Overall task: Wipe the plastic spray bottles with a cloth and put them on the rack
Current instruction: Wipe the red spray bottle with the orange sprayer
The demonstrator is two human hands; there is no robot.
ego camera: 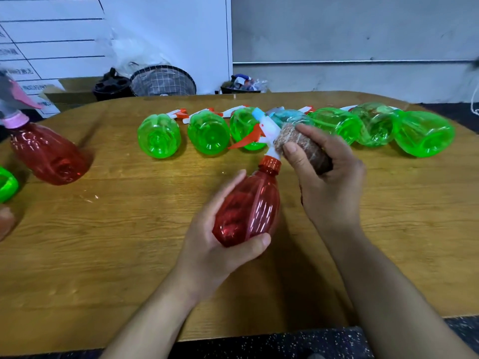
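Observation:
My left hand [220,244] grips a red plastic spray bottle [248,208] by its body, tilted with the white and orange spray head pointing up and away. My right hand [329,177] holds a brownish cloth [303,146] bunched against the bottle's spray head. Several green spray bottles [158,136] lie on their sides in a row across the far part of the wooden table [129,242]. A teal bottle [290,117] lies among them, partly hidden behind the cloth.
Another red bottle [49,156] with a pink collar lies at the left, beside a green bottle [7,185] cut off by the frame edge. Beyond the table stand a wire basket [163,81], a black holder [112,86] and a cardboard box [67,95].

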